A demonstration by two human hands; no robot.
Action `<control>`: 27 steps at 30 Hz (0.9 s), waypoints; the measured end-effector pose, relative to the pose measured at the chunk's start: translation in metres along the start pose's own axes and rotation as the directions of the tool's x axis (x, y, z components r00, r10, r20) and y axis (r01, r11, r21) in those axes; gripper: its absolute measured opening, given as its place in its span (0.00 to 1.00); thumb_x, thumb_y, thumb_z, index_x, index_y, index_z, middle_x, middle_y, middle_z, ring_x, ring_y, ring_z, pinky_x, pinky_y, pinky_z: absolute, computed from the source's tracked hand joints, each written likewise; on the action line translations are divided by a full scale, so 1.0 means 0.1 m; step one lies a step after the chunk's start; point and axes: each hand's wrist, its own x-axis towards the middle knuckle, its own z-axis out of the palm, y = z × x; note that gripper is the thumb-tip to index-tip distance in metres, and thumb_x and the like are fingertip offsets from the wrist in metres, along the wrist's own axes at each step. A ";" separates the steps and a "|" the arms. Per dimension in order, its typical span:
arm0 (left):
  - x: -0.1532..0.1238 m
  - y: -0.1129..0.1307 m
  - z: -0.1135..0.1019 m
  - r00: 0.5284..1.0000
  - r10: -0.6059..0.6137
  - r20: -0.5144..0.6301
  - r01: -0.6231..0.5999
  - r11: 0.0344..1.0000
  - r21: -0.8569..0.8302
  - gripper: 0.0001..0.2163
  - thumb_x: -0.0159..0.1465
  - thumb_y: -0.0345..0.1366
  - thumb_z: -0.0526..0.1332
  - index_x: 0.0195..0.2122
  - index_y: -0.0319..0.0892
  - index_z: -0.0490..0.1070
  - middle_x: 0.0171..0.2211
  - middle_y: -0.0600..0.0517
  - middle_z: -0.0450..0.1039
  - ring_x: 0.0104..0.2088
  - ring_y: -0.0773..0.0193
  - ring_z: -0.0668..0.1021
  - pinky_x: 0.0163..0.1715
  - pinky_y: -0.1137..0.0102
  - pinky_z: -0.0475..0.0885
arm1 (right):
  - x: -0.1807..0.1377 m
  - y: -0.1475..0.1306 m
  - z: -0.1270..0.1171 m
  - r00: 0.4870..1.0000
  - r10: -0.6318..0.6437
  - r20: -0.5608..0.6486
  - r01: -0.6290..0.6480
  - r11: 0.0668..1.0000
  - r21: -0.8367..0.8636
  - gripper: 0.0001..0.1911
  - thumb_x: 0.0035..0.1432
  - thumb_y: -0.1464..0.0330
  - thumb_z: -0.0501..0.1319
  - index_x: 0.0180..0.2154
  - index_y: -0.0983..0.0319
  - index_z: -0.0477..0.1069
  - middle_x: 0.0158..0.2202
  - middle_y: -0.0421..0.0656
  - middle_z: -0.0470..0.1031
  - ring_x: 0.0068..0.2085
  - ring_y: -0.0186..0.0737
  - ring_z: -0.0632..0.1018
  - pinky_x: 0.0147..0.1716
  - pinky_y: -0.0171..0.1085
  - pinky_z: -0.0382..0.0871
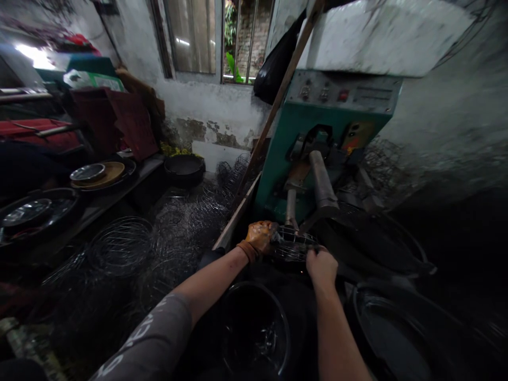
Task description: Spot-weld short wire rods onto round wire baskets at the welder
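A round wire rack point(296, 244) is between my two hands, just below the electrode tips of a green spot welder point(273, 159). My left hand point(260, 236), in an orange-brown glove, is closed on the rack's left side. On its right rim, my bare right hand point(322, 264) grips with the fingers curled. The welder's upper arm point(323, 180) angles down toward the rack; whether the tips touch the wire I cannot tell. A small orange spark shows below the rack. Right under my forearms stands a dark bucket point(256, 328) with small shiny pieces inside.
Many wire frames point(174, 233) are heaped on the floor at left. A ledge there holds round pans point(99, 172). A dark basin point(392, 328) stands at lower right. A wooden plank point(273, 111) leans along the machine's left side. A dark basket point(184, 165) sits near the wall.
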 end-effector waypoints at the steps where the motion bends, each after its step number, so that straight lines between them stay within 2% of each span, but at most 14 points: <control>1: 0.00 0.01 -0.01 1.000 -0.002 0.009 0.002 1.000 0.010 0.27 0.56 0.45 0.70 0.55 0.40 0.71 0.50 0.43 0.76 0.49 0.46 0.78 0.48 0.57 0.74 | 0.01 0.02 0.01 1.000 -0.006 -0.003 0.006 1.000 0.003 0.20 0.70 0.68 0.50 0.49 0.74 0.76 0.39 0.59 0.81 0.42 0.53 0.82 0.41 0.41 0.69; 11: 0.06 0.05 -0.01 0.997 0.069 -0.047 -0.067 0.997 0.040 0.24 0.58 0.46 0.67 0.54 0.42 0.72 0.49 0.45 0.76 0.47 0.47 0.79 0.46 0.58 0.75 | 0.08 0.10 0.10 0.999 -0.007 -0.040 0.009 0.999 0.036 0.21 0.68 0.68 0.51 0.47 0.76 0.78 0.40 0.60 0.81 0.42 0.54 0.81 0.41 0.42 0.68; 14: 0.04 0.01 0.08 0.994 0.091 -0.061 -0.093 0.995 -0.022 0.27 0.59 0.45 0.67 0.58 0.41 0.70 0.53 0.43 0.75 0.52 0.47 0.78 0.53 0.57 0.74 | 0.04 0.12 0.04 0.999 0.027 -0.023 -0.026 0.999 0.046 0.20 0.69 0.69 0.51 0.48 0.75 0.77 0.42 0.61 0.81 0.44 0.54 0.81 0.42 0.41 0.68; 17: -0.07 -0.13 0.24 0.982 0.055 -0.182 -0.084 0.984 -0.156 0.39 0.58 0.45 0.68 0.68 0.36 0.60 0.62 0.40 0.68 0.61 0.47 0.72 0.64 0.58 0.67 | -0.10 0.12 -0.07 0.997 0.073 -0.025 -0.073 0.997 0.028 0.21 0.72 0.65 0.52 0.49 0.73 0.77 0.41 0.60 0.81 0.42 0.54 0.82 0.40 0.40 0.68; 19: -0.15 -0.25 0.38 0.977 -0.060 -0.205 0.004 0.965 -0.263 0.47 0.54 0.47 0.71 0.71 0.34 0.54 0.65 0.38 0.65 0.64 0.45 0.70 0.65 0.58 0.66 | -0.24 0.02 -0.13 0.996 0.051 -0.068 -0.050 0.999 0.021 0.22 0.72 0.62 0.52 0.49 0.72 0.77 0.40 0.59 0.81 0.41 0.53 0.82 0.39 0.40 0.68; 21: -0.19 -0.35 0.50 0.981 -0.134 -0.143 0.079 0.938 -0.337 0.49 0.50 0.45 0.73 0.71 0.35 0.55 0.64 0.38 0.66 0.63 0.45 0.71 0.64 0.57 0.68 | -0.36 -0.17 -0.17 0.997 -0.031 -0.068 0.033 0.999 0.029 0.21 0.73 0.62 0.52 0.50 0.70 0.77 0.40 0.58 0.81 0.41 0.51 0.82 0.40 0.39 0.68; 24: -0.21 -0.43 0.57 0.988 -0.122 -0.096 0.080 0.932 -0.354 0.44 0.50 0.41 0.73 0.68 0.37 0.61 0.59 0.41 0.71 0.58 0.47 0.75 0.60 0.58 0.72 | -0.44 -0.52 -0.16 0.992 -0.107 0.064 0.105 0.994 0.037 0.19 0.73 0.64 0.52 0.52 0.67 0.76 0.39 0.55 0.81 0.40 0.50 0.83 0.40 0.39 0.69; 27: -0.18 -0.39 0.48 0.982 -0.103 -0.160 0.055 0.959 -0.279 0.40 0.54 0.44 0.72 0.66 0.38 0.63 0.56 0.40 0.73 0.56 0.48 0.77 0.58 0.57 0.73 | -0.40 -0.67 -0.12 0.992 -0.077 0.098 0.075 0.997 0.028 0.18 0.73 0.65 0.50 0.51 0.66 0.76 0.38 0.55 0.81 0.40 0.50 0.83 0.40 0.40 0.71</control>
